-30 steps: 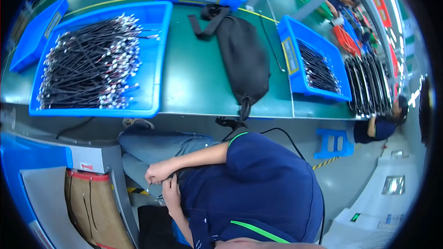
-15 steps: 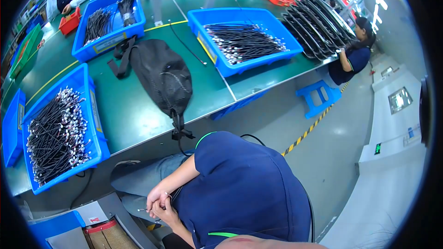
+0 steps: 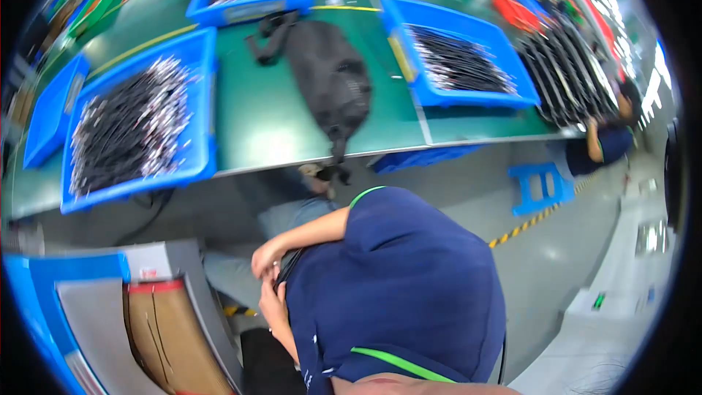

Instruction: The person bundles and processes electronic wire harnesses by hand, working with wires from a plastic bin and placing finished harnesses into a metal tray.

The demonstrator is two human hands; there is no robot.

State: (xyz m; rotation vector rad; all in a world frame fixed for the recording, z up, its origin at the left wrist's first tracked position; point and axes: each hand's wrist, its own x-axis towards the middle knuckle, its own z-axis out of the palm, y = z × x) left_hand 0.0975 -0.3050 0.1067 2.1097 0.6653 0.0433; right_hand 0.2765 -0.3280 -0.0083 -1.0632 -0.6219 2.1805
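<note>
My right hand [image 3: 269, 257] and my left hand [image 3: 273, 306] meet in front of my dark blue shirt, over my jeans. The right forearm comes in from above, the left from below. Their fingers are closed and almost touching, somewhat blurred. A short dark length of thin black cable [image 3: 291, 262] shows beside the right wrist, and the fingers cover the rest of it. Below and left of the hands stands a machine with a brown belt-like surface [image 3: 172, 333] edged in red. Two thin dark strands lie on that surface.
Blue bins of black cables with white ends [image 3: 205, 139] [image 3: 468, 99] stand on the green table [image 3: 256, 132]. A black bag [image 3: 329, 66] lies between them. A blue stool [image 3: 541, 189] and a co-worker [image 3: 603, 148] beside black racked panels [image 3: 567, 77] are at right.
The view has swung left and lower, so the table and bins appear farther right and higher, and more of the machine shows. My hands stay close together; the small white tips beyond the fingers no longer show.
</note>
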